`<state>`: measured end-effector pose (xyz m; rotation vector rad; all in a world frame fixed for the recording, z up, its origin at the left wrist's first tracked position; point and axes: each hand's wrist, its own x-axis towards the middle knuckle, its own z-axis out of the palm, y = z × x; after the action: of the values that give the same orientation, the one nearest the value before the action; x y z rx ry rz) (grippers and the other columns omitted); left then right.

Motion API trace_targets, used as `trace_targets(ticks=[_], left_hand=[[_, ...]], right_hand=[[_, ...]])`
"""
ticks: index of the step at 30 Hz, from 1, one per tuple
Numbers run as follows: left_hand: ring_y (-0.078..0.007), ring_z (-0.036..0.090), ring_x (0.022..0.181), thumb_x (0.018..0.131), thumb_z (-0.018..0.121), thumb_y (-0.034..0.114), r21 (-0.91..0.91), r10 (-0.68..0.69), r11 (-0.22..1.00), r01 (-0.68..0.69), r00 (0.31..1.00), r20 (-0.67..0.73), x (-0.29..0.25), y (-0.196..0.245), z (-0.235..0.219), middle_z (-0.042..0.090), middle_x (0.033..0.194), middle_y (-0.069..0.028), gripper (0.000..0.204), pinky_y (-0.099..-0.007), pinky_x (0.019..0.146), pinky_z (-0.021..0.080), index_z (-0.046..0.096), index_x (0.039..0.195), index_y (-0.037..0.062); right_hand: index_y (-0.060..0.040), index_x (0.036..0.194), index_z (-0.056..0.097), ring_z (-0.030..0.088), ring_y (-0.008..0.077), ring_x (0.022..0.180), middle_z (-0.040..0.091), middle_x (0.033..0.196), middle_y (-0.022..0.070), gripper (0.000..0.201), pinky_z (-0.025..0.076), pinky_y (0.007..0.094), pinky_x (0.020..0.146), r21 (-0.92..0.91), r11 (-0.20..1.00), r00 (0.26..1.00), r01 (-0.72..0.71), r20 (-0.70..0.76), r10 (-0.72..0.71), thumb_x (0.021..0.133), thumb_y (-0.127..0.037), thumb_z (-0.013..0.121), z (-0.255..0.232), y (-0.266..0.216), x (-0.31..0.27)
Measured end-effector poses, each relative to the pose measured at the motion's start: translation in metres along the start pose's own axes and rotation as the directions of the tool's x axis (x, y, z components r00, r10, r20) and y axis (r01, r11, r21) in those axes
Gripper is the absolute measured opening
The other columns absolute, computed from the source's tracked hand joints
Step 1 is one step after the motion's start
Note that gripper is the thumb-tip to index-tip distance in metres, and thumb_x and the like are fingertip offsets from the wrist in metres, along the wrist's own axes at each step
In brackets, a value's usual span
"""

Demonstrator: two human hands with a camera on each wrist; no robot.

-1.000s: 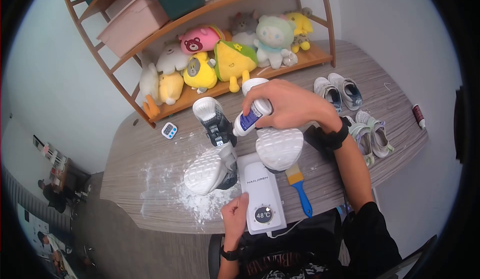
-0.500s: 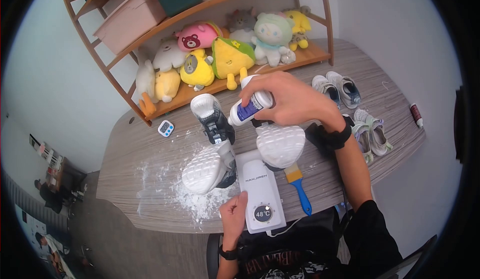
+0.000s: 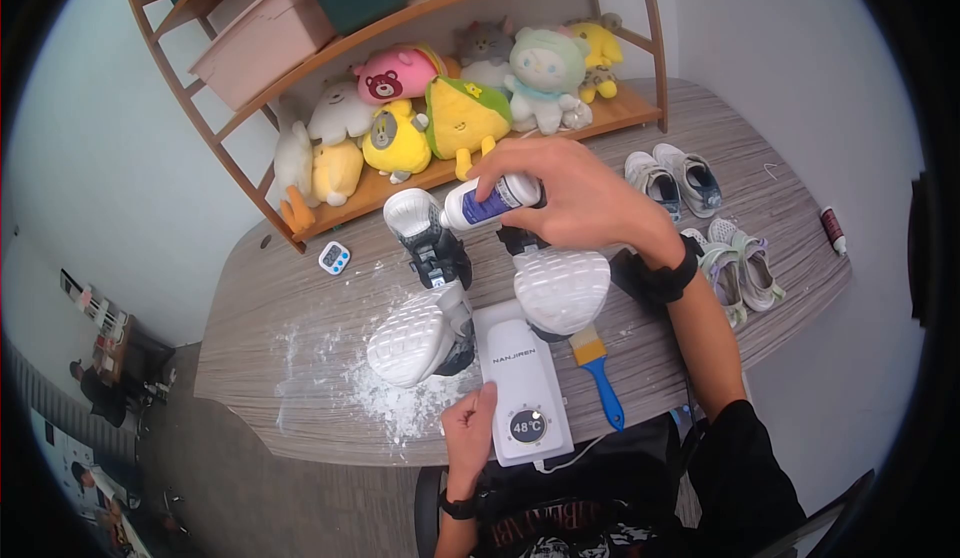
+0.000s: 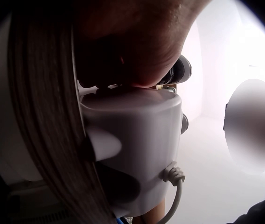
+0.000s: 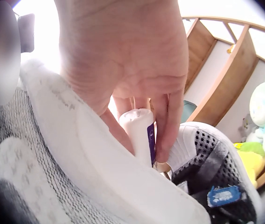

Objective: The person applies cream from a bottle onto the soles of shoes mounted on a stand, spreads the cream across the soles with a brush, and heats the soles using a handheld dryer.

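Observation:
A white squeeze bottle (image 3: 485, 201) with a purple label is gripped in my right hand (image 3: 575, 193), between thumb and fingers. It lies nearly level, its tip right at the back left shoe (image 3: 437, 258), which is dark mesh with a white sole. White powder covers parts of that area. The front left shoe (image 3: 410, 343) and front right shoe (image 3: 562, 293) show their white soles, perched around a white shoe dryer (image 3: 515, 358) reading 48°C. My left hand (image 3: 468, 426) is curled, resting against the dryer's left side; its fingers are mostly in shadow in the left wrist view.
A brush (image 3: 600, 383) with a blue handle lies right of the dryer. White powder (image 3: 410, 408) is scattered on the table at left. Small shoes (image 3: 740, 268) stand at right, a timer (image 3: 334, 257) at left. Behind is a shelf (image 3: 420, 173) of plush toys. A cord (image 4: 174, 205) leaves the dryer.
The bottle has swung from a downward tilt to nearly level, its tip rising and shifting left to the back left shoe. My left hand stays where it was.

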<state>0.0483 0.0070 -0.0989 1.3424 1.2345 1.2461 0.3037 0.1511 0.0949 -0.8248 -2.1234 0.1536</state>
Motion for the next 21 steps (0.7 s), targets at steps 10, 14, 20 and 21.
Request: trace_targets(ticks=[10,14,20,21], left_hand=[[-0.0020,0.033,0.066,0.107,0.064,0.023,0.006,-0.009,1.000,0.009,1.000,-0.002,0.0000,-0.0010,0.0000,0.043,0.066,0.0091,0.047,-0.0250,0.057,0.027,0.051,0.068,0.0023],[-0.0020,0.034,0.066,0.107,0.064,0.023,0.006,0.003,1.000,-0.003,1.000,0.000,-0.0003,0.0016,0.0004,0.043,0.066,0.0091,0.046,-0.0249,0.057,0.027,0.051,0.068,0.0021],[-0.0016,0.034,0.066,0.107,0.064,0.023,-0.011,-0.007,1.000,0.007,1.000,0.001,-0.0007,0.0035,0.0007,0.044,0.067,0.0095,0.046,-0.0250,0.056,0.026,0.052,0.068,0.0027],[-0.0015,0.034,0.066,0.107,0.064,0.023,-0.010,-0.005,1.000,0.005,1.000,0.002,-0.0008,0.0041,0.0009,0.044,0.066,0.0096,0.046,-0.0250,0.056,0.026,0.052,0.068,0.0028]], right_hand=[[-0.0046,0.104,0.069,0.067,0.0332,0.116,0.072,0.124,0.0107,0.027,0.051,0.0415,0.100,0.031,0.999,1.000,-0.010,0.010,0.010,0.079,-0.001,0.078,-0.0032,-0.0082,0.0030],[-0.0039,0.104,0.069,0.067,0.0326,0.114,0.072,0.123,0.0111,0.028,0.051,0.0412,0.099,0.056,0.998,1.000,-0.004,-0.013,0.004,0.079,0.000,0.078,-0.0028,-0.0082,0.0035],[-0.0039,0.107,0.070,0.068,0.0318,0.110,0.073,0.116,0.0103,0.028,0.051,0.0405,0.097,0.070,0.996,0.997,0.049,-0.055,-0.045,0.080,-0.003,0.077,-0.0005,-0.0074,0.0045],[-0.0041,0.109,0.070,0.067,0.0318,0.108,0.073,0.113,0.0093,0.029,0.051,0.0407,0.095,0.069,0.995,0.995,0.073,-0.070,-0.068,0.081,-0.005,0.075,0.0001,-0.0070,0.0045]])
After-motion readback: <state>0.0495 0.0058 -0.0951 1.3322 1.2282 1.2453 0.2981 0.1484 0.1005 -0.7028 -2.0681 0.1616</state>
